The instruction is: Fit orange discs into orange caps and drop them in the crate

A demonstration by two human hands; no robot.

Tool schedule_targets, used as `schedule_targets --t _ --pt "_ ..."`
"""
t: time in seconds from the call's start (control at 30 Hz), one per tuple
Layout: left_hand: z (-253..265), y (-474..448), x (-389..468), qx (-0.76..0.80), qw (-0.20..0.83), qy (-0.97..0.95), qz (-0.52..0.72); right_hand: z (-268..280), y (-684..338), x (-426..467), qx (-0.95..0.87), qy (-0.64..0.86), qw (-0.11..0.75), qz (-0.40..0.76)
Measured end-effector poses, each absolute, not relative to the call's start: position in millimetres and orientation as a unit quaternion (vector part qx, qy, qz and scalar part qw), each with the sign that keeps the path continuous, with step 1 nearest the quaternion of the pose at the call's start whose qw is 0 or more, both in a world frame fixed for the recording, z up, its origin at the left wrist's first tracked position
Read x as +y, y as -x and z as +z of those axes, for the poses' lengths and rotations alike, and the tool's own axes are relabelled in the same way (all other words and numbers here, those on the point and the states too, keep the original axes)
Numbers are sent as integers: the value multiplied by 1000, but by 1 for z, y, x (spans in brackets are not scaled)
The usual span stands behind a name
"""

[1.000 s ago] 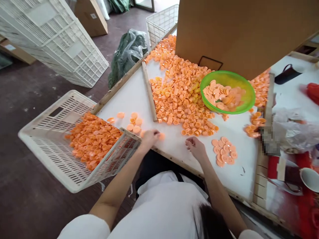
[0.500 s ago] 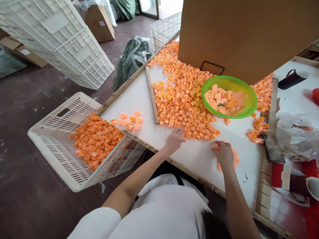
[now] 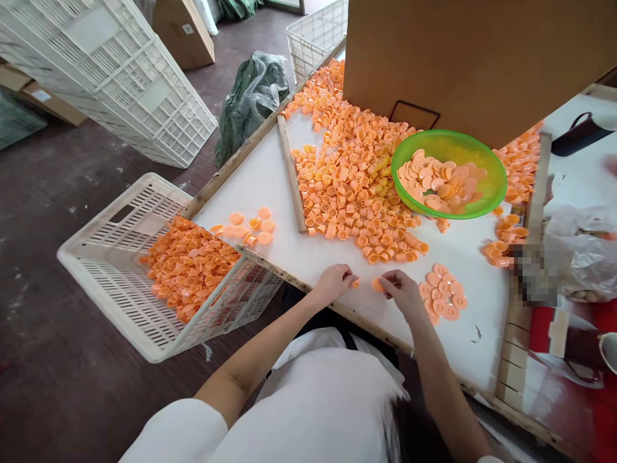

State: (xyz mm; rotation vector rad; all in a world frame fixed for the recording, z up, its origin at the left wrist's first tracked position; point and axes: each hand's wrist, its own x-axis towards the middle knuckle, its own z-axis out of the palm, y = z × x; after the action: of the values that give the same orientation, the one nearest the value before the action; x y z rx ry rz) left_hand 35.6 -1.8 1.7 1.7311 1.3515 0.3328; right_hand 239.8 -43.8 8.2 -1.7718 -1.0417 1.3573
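My left hand (image 3: pixel 336 283) pinches a small orange plastic cup (image 3: pixel 355 282) near the table's front edge. A short gap to its right, my right hand (image 3: pixel 400 289) grips a flat orange disc (image 3: pixel 378 284) between thumb and fingers. The cup and the disc are apart. Right of my right hand lies a patch of flat orange discs (image 3: pixel 446 292) on the white tabletop. Beyond both hands spreads a large heap of orange cups (image 3: pixel 347 177). On the heap's right side rests a green bowl (image 3: pixel 499 186) holding more discs.
A white crate (image 3: pixel 91 270) with many orange pieces stands against the table's left edge. Several loose pieces (image 3: pixel 263 225) lie at that corner. A wooden strip (image 3: pixel 292 177) borders the heap; a big cardboard box (image 3: pixel 457 64) stands behind. Mugs and plastic bags (image 3: pixel 578 251) are at right.
My left hand has drawn back from the heap and now holds a cup. My right hand has moved left from the disc patch with a disc, bringing both hands closer together.
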Motion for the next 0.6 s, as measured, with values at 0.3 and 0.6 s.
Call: schedule_targets --t 0.3,0.6 --pt "-4 -27 -2 577 460 -652 172 -1 -213 -54 -340 658 343 578" --pt "-5 -23 -10 534 602 -577 136 -8 -188 -50 -415 680 256 548"
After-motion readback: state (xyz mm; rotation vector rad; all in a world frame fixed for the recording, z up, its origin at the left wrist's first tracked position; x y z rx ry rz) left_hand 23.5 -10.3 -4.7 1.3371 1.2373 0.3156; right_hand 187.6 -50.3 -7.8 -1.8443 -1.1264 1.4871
